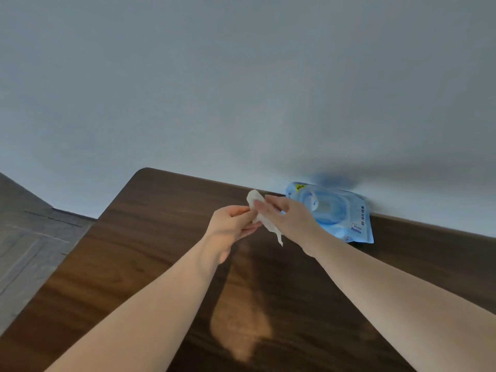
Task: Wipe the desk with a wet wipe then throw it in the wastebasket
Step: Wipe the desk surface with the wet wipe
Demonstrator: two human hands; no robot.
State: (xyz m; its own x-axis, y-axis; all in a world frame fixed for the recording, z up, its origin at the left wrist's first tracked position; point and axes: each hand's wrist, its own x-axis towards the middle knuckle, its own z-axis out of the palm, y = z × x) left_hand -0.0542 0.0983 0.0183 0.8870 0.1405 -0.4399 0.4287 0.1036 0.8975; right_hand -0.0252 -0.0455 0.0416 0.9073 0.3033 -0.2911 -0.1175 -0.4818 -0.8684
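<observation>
A crumpled white wet wipe (pixel 269 227) hangs between both hands above the dark wooden desk (pixel 150 237). My left hand (pixel 232 226) pinches its upper part from the left. My right hand (pixel 291 218) grips it from the right, with a loose tail dangling below the fingers. A blue wet wipe pack (pixel 338 210) lies flat at the desk's back edge against the wall, just behind my right hand. No wastebasket is in view.
A plain grey wall (pixel 241 89) rises directly behind the desk. Grey patterned floor (pixel 29 251) shows past the desk's left edge and rounded back-left corner. A bright patch of light (pixel 239 326) lies on the desk between my forearms.
</observation>
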